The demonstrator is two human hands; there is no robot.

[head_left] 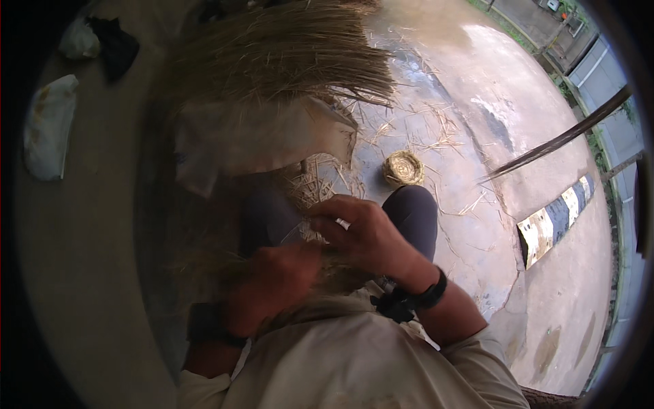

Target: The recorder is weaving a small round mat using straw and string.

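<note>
Above my lap, both hands work close together. My left hand (276, 279) is closed and smeared by motion, with a blurred bunch of straw (221, 264) sticking out past it to the left. Beside and slightly above it, my right hand (364, 235) bends its fingers into a pinch. Whatever sits between those fingertips is too small to make out. More straw lies in shadow beneath the two hands. A small round coiled straw basket (403, 168) rests on the floor just beyond my right knee (413, 211).
A large bundle of long dry straw (293, 51) lies ahead, with a pale sheet (266, 133) at its near side. Loose stalks (436, 129) litter the concrete. White bags (51, 126) and a black bag (114, 48) lie far left. A striped block (557, 219) and a thin pole (562, 142) are right.
</note>
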